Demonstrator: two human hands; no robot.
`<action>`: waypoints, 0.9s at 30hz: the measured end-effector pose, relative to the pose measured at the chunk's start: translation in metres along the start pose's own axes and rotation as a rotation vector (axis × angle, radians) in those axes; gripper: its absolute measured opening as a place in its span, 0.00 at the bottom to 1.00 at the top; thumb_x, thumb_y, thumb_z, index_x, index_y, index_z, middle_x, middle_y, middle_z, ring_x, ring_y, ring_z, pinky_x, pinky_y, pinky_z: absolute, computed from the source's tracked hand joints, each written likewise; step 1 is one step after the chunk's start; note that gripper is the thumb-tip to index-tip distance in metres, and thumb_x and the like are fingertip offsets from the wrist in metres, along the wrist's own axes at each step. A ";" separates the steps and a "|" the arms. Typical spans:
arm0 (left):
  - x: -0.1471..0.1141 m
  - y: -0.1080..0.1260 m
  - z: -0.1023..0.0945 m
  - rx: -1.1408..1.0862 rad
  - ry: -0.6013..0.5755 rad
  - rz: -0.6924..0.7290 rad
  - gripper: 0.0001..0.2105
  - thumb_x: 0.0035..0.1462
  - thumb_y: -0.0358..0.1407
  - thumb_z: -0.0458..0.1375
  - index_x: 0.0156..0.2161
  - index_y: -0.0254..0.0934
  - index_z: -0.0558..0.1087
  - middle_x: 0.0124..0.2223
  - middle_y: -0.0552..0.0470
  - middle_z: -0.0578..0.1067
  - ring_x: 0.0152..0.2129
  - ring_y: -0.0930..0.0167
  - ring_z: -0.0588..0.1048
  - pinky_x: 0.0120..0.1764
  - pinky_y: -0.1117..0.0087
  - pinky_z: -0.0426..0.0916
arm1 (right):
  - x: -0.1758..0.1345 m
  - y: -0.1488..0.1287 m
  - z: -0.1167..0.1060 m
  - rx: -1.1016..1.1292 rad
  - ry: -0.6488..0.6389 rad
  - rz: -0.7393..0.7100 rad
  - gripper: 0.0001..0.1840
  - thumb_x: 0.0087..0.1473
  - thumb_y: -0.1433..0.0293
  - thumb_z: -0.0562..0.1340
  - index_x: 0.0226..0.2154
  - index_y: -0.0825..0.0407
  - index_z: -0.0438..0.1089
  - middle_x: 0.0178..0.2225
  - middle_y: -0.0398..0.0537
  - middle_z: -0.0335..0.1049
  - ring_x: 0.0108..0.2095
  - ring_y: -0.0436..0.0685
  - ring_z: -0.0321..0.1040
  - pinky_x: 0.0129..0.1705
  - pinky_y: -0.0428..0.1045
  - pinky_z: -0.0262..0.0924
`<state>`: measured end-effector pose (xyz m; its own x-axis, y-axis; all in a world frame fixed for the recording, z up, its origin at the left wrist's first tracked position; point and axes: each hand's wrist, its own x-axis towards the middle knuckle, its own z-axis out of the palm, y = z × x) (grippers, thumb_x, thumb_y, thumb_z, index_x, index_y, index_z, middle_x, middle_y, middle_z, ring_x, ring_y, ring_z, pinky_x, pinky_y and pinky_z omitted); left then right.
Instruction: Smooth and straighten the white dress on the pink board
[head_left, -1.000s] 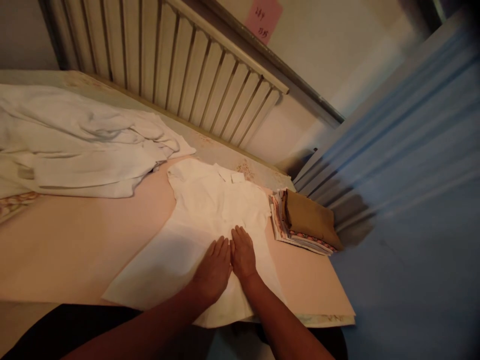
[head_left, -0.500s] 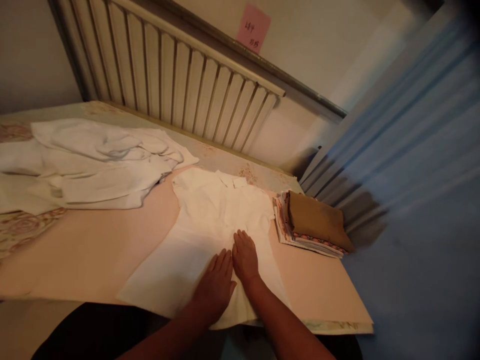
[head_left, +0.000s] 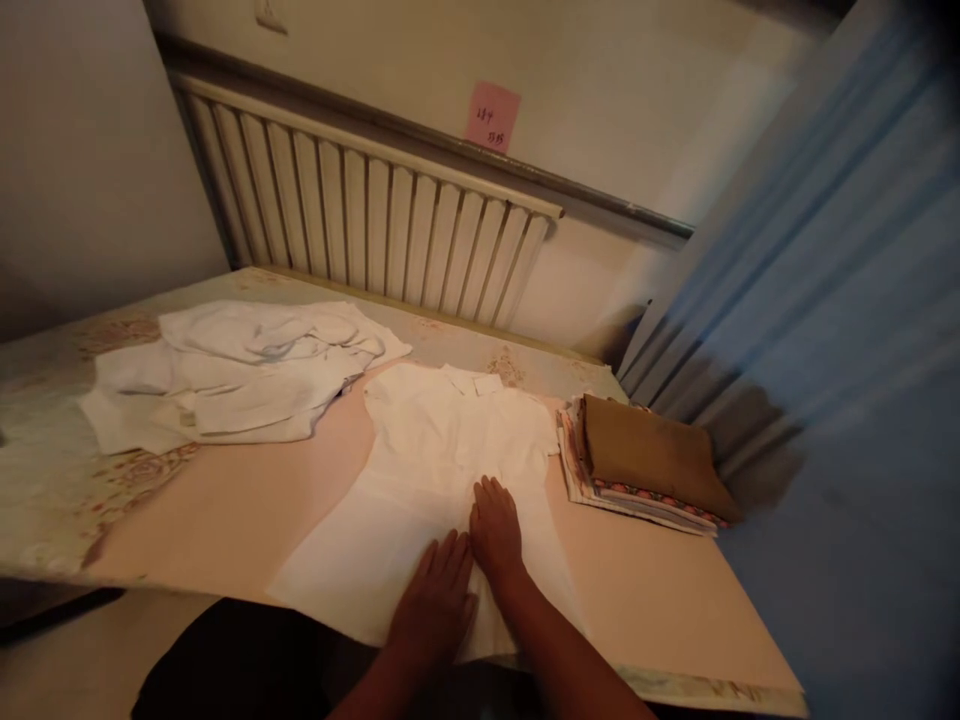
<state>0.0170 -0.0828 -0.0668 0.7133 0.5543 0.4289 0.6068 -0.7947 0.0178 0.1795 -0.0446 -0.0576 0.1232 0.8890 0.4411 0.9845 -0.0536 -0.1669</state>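
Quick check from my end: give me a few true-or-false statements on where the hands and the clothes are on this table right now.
1. Both hands lie flat on the white garment. True: left hand and right hand rest palm down on it.
2. The folded stack lies left of the garment. False: it lies to its right, brown piece on top.
3. A rumpled white pile sits at the table's far left. True.
4. The right hand grips the pink note. False: the note is stuck on the wall above the radiator.
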 end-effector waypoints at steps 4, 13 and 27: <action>-0.002 0.001 0.001 0.034 0.003 -0.005 0.25 0.59 0.37 0.47 0.62 0.33 0.59 0.63 0.46 0.62 0.60 0.61 0.60 0.59 0.56 0.56 | 0.000 0.001 0.002 0.008 -0.002 -0.003 0.20 0.58 0.75 0.53 0.53 0.57 0.66 0.58 0.55 0.62 0.62 0.60 0.52 0.62 0.58 0.44; -0.004 0.000 -0.007 0.058 0.012 0.006 0.26 0.59 0.36 0.48 0.62 0.36 0.58 0.63 0.49 0.63 0.60 0.63 0.60 0.59 0.58 0.55 | -0.003 0.004 0.008 0.054 0.036 -0.022 0.20 0.57 0.75 0.53 0.51 0.56 0.67 0.57 0.54 0.63 0.62 0.60 0.52 0.62 0.58 0.44; -0.003 0.002 -0.012 0.056 -0.030 -0.014 0.29 0.57 0.33 0.49 0.64 0.37 0.54 0.64 0.50 0.60 0.61 0.63 0.57 0.60 0.58 0.53 | -0.003 0.006 0.014 0.142 0.083 -0.019 0.20 0.57 0.75 0.53 0.50 0.54 0.68 0.56 0.52 0.65 0.61 0.60 0.54 0.62 0.58 0.44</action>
<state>0.0125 -0.0891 -0.0574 0.7142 0.5728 0.4021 0.6347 -0.7722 -0.0273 0.1829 -0.0418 -0.0721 0.1206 0.8483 0.5156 0.9601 0.0325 -0.2779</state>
